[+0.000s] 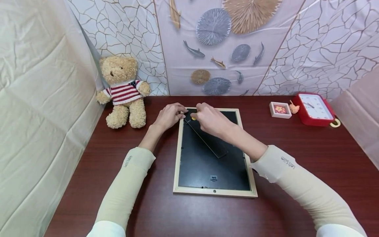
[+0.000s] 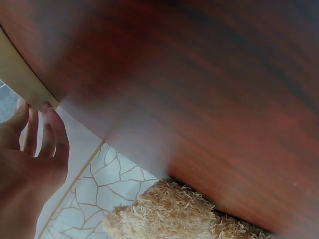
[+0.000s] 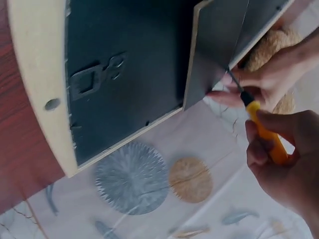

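A picture frame (image 1: 253,177) with a pale wooden border lies face down, its black backing board (image 1: 201,171) upward. A hinged stand leg (image 1: 211,144) runs slantwise across the board. My left hand (image 1: 168,117) grips the frame's far left corner between thumb and fingers. In my right hand (image 1: 214,122) is a screwdriver (image 3: 269,134) with a yellow handle and black collar. Its thin shaft points at the board's edge near my left fingers, as the right wrist view shows. Whether the tip touches a fastening tab there I cannot tell.
A teddy bear (image 1: 121,89) in a striped shirt sits at the back left. Toward the back right are a small framed picture (image 1: 280,109), a little orange figure (image 1: 293,107) and a red clock (image 1: 315,108). Patterned cloth (image 1: 183,75) hangs behind the dark table (image 1: 296,148).
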The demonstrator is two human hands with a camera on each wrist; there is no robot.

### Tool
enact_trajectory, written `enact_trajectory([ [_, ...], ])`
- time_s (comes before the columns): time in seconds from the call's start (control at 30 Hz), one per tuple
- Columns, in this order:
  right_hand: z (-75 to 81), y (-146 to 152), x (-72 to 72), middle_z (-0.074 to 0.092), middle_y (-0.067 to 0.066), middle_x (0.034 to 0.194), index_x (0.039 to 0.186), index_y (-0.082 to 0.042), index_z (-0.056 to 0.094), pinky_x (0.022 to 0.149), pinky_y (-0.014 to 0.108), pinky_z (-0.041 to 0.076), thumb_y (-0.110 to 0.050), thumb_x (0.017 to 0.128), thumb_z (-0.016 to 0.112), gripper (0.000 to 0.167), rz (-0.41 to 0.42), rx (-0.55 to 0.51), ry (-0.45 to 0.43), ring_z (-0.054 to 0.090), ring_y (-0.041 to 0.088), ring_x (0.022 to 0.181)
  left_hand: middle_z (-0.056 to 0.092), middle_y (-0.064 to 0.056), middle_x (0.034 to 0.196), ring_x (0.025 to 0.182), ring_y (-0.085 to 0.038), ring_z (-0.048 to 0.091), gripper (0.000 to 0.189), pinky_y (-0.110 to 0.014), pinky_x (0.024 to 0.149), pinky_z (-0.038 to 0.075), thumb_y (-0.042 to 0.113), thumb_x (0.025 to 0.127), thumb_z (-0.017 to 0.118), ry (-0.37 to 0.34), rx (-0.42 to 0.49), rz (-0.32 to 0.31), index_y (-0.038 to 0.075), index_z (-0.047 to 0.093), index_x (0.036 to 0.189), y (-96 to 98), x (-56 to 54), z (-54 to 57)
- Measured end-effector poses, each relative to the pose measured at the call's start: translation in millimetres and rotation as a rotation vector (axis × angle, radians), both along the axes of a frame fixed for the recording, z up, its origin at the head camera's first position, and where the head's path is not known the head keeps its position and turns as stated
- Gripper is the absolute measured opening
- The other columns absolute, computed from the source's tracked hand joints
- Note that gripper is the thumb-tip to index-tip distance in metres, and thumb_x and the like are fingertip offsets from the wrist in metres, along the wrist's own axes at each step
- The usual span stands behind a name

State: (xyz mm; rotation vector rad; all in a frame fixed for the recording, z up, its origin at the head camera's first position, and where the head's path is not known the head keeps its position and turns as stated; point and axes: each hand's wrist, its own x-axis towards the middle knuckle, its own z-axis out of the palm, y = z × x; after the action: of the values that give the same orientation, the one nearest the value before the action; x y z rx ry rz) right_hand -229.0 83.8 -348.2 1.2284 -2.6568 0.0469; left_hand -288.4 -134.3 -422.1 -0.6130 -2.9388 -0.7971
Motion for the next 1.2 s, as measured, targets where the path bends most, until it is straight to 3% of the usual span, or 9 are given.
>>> enact_trajectory([
  [0.1, -5.4, -9, 8.3, 0.07, 0.023, 0.108, 0.119, 0.004, 0.081, 0.069, 0.035, 0.063, 0.002, 0.098, 0.074, 0.022, -0.016, 0.079, 0.114, 0.066, 0.034, 0.098, 0.074, -0.002, 0.138, 0.106, -0.022, 0.071, 0.024, -0.046, 0.089, 0.06, 0.014, 0.107, 0.074, 0.005, -0.005, 0.002, 0.011, 0.082, 0.129, -0.7, -0.6, -0.9],
  [0.23, -9.5, -20, 18.8, 0.072, 0.023, 0.112, 0.124, 0.003, 0.079, 0.078, 0.033, 0.065, -0.007, 0.094, 0.084, 0.032, -0.058, 0.16, 0.212, 0.066, 0.033, 0.102, 0.074, -0.002, 0.138, 0.105, -0.022, 0.072, 0.024, -0.044, 0.085, 0.06, 0.015, 0.107, 0.074, 0.012, 0.003, -0.001, 0.011, 0.083, 0.128, -1.3, -1.6, -0.7],
  [0.33, -11.7, -28, 23.0, 0.073, 0.021, 0.103, 0.118, 0.004, 0.081, 0.081, 0.031, 0.063, -0.008, 0.094, 0.084, 0.027, -0.068, 0.171, 0.277, 0.067, 0.032, 0.097, 0.074, -0.002, 0.138, 0.107, -0.022, 0.073, 0.024, -0.045, 0.086, 0.06, 0.015, 0.107, 0.074, 0.002, 0.018, 0.007, 0.011, 0.083, 0.129, -2.7, -2.0, -0.9],
  [0.47, -16.3, -36, 25.3, 0.071, 0.017, 0.088, 0.104, 0.006, 0.082, 0.071, 0.028, 0.06, -0.005, 0.097, 0.078, 0.013, -0.073, 0.167, 0.401, 0.066, 0.029, 0.084, 0.074, -0.003, 0.139, 0.112, -0.024, 0.074, 0.025, -0.046, 0.09, 0.061, 0.015, 0.108, 0.072, -0.02, 0.046, 0.012, 0.01, 0.082, 0.13, -3.0, -3.5, -1.9],
  [0.53, -18.8, -36, 26.4, 0.071, 0.016, 0.086, 0.105, 0.006, 0.081, 0.069, 0.027, 0.06, -0.005, 0.098, 0.077, 0.014, -0.075, 0.166, 0.432, 0.065, 0.028, 0.082, 0.073, -0.003, 0.141, 0.116, -0.025, 0.073, 0.025, -0.046, 0.093, 0.06, 0.015, 0.108, 0.071, -0.028, 0.057, 0.005, 0.009, 0.082, 0.131, -2.7, -3.7, -2.1],
  [0.6, -21.7, -33, 27.7, 0.072, 0.017, 0.091, 0.111, 0.007, 0.08, 0.071, 0.029, 0.06, -0.006, 0.097, 0.078, 0.019, -0.077, 0.167, 0.423, 0.065, 0.029, 0.084, 0.072, -0.003, 0.142, 0.12, -0.026, 0.073, 0.026, -0.045, 0.097, 0.06, 0.015, 0.109, 0.071, -0.034, 0.061, -0.002, 0.009, 0.082, 0.131, -3.0, -3.7, -2.5],
  [0.8, -35.4, -15, 28.1, 0.074, 0.024, 0.11, 0.133, 0.009, 0.072, 0.078, 0.034, 0.063, 0.0, 0.097, 0.076, 0.037, -0.084, 0.098, 0.279, 0.065, 0.033, 0.095, 0.071, -0.004, 0.143, 0.13, -0.025, 0.067, 0.025, -0.044, 0.105, 0.057, 0.014, 0.109, 0.071, -0.046, 0.078, -0.012, 0.009, 0.082, 0.13, -5.1, -2.9, -3.1],
  [1.0, -40.8, -11, 27.1, 0.07, 0.025, 0.115, 0.138, 0.006, 0.071, 0.067, 0.034, 0.064, -0.001, 0.096, 0.079, 0.043, -0.124, 0.051, 0.232, 0.063, 0.035, 0.098, 0.068, -0.007, 0.145, 0.137, -0.029, 0.059, 0.027, -0.045, 0.112, 0.053, 0.012, 0.11, 0.069, -0.046, 0.081, -0.047, 0.005, 0.08, 0.133, -6.9, -2.3, -4.5],
  [1.2, -27.5, -15, 24.2, 0.069, 0.028, 0.114, 0.133, 0.008, 0.072, 0.058, 0.041, 0.064, 0.003, 0.097, 0.072, 0.037, -0.164, 0.024, 0.091, 0.067, 0.038, 0.095, 0.067, -0.009, 0.146, 0.136, -0.029, 0.064, 0.027, -0.044, 0.111, 0.054, 0.01, 0.109, 0.068, -0.066, 0.124, -0.064, 0.002, 0.079, 0.133, -5.9, -1.1, -4.1],
])
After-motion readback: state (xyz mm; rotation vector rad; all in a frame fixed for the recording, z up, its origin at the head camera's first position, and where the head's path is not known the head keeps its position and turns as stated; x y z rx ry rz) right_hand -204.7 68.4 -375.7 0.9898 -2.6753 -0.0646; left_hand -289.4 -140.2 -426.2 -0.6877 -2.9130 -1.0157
